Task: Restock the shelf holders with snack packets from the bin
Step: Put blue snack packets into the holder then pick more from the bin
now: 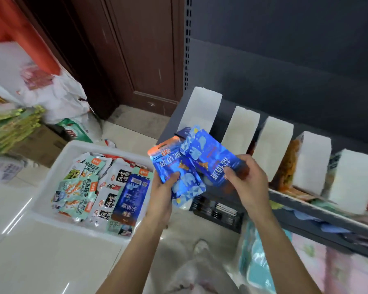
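My left hand grips a shiny blue snack packet with an orange top by its lower edge. My right hand holds a second blue packet, upside down and overlapping the first. Both packets hover between the white bin on the floor at the left and the dark shelf at the right. The bin holds several packets: teal ones, white ones and one more blue packet. A row of white shelf holders stands on the shelf; the ones further right show orange packets inside.
A brown wooden door stands behind the bin. White plastic bags and a cardboard box with green packets lie at the left. Lower shelf levels hold more goods. My shoe rests on the tiled floor.
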### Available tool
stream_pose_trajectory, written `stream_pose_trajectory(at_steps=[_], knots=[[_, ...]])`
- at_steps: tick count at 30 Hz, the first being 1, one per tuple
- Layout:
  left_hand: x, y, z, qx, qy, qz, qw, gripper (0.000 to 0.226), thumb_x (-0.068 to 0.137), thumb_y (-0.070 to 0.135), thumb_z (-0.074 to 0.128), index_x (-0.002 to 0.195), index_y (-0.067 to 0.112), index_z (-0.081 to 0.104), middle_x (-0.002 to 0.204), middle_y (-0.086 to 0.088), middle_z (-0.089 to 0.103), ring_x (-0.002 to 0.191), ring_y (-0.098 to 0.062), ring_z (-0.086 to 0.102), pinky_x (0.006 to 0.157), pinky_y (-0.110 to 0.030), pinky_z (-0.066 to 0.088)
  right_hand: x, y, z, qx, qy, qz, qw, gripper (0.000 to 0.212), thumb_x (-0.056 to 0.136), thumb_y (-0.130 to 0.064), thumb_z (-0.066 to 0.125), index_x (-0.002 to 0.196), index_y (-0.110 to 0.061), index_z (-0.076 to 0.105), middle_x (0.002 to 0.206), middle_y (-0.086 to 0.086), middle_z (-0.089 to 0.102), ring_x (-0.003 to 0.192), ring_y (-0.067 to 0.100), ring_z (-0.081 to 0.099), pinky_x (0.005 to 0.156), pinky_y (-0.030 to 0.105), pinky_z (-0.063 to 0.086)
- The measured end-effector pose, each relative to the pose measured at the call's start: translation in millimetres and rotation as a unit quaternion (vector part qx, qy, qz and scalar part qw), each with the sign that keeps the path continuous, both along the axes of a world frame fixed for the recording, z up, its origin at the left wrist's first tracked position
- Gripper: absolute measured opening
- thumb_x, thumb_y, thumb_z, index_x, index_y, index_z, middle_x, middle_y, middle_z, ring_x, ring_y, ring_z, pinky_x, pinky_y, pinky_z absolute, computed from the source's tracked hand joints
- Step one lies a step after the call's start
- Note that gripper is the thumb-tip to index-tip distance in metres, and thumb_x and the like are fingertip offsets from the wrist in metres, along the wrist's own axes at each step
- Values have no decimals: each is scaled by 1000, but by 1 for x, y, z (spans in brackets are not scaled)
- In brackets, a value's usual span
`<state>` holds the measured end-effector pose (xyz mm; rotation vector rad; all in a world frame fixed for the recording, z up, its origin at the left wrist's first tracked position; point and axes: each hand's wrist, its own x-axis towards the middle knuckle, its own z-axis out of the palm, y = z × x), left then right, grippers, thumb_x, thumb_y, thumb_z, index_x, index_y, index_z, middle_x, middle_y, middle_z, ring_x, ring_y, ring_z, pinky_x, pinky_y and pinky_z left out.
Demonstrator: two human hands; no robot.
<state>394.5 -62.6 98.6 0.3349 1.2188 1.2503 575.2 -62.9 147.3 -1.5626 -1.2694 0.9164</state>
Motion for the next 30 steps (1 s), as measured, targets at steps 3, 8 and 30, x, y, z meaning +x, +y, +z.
stream_pose_trajectory(at_steps=[3, 8, 30], knots=[[-9, 0, 5, -10, 37, 78, 996, 29, 89, 1, 59, 116, 10, 55, 100, -5, 69, 75, -14, 71, 59, -29, 57, 24, 12, 28, 48, 11, 9, 999, 35, 84, -9, 69, 89, -39, 52, 83, -9, 63, 72, 0, 58, 57, 18, 48], [-43, 0, 13, -7, 124, 148, 981, 32, 88, 8, 64, 117, 17, 54, 112, -10, 68, 92, -27, 69, 79, -46, 56, 28, 66, 52, 112, -59, -50, 991, 29, 84, -17, 70, 89, -31, 45, 82, -8, 61, 71, 10, 65, 56, 36, 56], [-24, 106, 79, 176, 118, -90, 973, 18, 85, 11, 66, 103, 15, 65, 96, -3, 74, 88, -20, 70, 76, -35, 57, -37, 136, 55, -13, 81, 138, 987, 27, 83, -10, 70, 101, -19, 53, 71, -6, 67, 53, 5, 60, 48, 17, 43]])
